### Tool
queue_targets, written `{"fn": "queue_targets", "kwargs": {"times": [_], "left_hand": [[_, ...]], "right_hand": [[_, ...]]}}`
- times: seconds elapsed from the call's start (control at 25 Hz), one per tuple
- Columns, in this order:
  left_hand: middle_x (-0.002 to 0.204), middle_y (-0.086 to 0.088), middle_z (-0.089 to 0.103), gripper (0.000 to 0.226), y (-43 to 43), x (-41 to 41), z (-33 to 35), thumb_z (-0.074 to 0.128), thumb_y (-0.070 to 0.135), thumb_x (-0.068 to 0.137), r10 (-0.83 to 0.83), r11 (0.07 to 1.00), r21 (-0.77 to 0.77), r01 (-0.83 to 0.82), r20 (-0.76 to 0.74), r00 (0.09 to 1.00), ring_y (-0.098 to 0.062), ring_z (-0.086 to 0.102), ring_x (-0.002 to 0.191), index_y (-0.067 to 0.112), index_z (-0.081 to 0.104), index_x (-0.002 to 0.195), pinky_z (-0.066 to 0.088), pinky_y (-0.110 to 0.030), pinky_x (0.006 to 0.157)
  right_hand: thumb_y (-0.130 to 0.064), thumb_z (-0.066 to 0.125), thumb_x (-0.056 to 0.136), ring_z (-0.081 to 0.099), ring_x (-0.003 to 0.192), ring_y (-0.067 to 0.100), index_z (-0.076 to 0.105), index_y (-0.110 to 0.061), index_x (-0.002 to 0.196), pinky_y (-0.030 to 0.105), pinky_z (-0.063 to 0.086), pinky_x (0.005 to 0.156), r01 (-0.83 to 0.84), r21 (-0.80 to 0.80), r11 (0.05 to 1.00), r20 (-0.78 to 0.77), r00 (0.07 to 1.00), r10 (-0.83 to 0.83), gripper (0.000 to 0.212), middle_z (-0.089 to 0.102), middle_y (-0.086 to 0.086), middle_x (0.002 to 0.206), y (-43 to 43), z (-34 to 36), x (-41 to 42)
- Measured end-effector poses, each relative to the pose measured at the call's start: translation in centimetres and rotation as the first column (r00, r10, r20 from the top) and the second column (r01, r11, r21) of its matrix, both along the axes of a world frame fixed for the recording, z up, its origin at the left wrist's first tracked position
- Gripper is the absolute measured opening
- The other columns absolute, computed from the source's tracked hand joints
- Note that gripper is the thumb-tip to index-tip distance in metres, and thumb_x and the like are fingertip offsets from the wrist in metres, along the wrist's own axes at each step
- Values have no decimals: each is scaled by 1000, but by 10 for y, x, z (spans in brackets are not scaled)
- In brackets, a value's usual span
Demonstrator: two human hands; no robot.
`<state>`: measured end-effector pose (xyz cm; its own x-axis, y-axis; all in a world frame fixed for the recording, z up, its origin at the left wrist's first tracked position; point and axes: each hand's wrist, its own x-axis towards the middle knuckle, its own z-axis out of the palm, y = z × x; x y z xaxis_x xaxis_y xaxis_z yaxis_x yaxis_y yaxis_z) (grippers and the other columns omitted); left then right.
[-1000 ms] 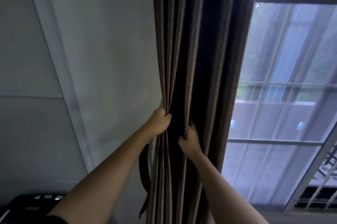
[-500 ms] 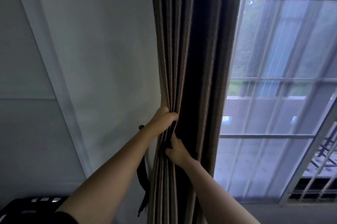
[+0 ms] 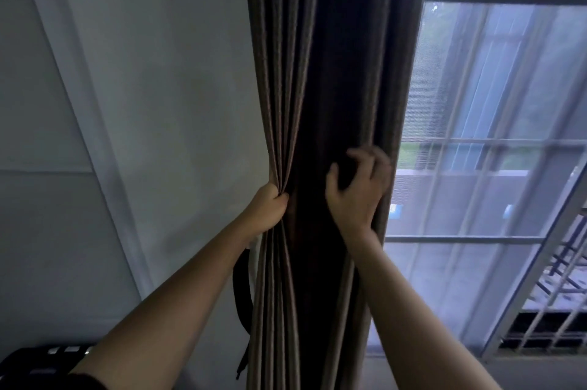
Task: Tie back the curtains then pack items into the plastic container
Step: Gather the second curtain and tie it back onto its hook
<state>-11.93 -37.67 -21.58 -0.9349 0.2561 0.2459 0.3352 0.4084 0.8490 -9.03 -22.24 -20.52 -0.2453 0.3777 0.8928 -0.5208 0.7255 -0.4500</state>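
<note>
With left hand (image 3: 268, 211) clamped on the gathered pleats of the curtain (image 3: 333, 71) at centre frame, draw right hand (image 3: 355, 192), fingers curled at the curtain's right edge (grip not determinable), leftward to bunch all folds, then loop the dark strap (image 3: 240, 294) hanging lower left round the bundle.

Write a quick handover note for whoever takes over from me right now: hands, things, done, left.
Left hand: grips the curtain's bunched left pleats.
Right hand: blurred, fingers curled at the curtain's window-side edge; grip unclear.
Dark strap: hangs loose beside the curtain, below the left forearm.
Done: curtain partly gathered.
Left: strap it back, then pack the container, not in view.
</note>
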Motion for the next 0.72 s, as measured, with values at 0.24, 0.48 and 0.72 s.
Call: {"fn": "queue_targets", "kwargs": {"times": [0.24, 0.48, 0.72], "left_hand": [[146, 6, 38, 57, 0, 7, 0, 38, 11, 94, -49, 998, 31, 50, -27, 998, -10, 39, 132, 22, 24, 149, 26, -28, 114], [138, 5, 44, 56, 12, 6, 2, 34, 2, 94, -60, 996, 59, 61, -19, 998, -8, 42, 124, 19, 28, 147, 29, -20, 107], [86, 9, 50, 27, 22, 1, 1, 37, 5, 86, -94, 995, 47, 89, 105, 990, -2, 46, 76, 31, 45, 84, 36, -21, 72]], "right_hand": [[-11, 67, 77, 57, 105, 19, 35, -11, 139, 23, 43, 87, -213, -172, 962, 513, 814, 273, 70, 58, 6, 118, 13, 39, -30], [15, 55, 70, 51, 108, -4, 43, -34, 123, 6, 35, 92, -589, -165, 791, 586, 587, 559, 73, 52, -16, 114, -4, -64, -19], [10, 54, 81, 41, 120, 3, 12, -26, 144, 3, 34, 92, -624, -288, 726, 767, 304, 565, 83, 42, -11, 125, -11, -96, -19]]}}
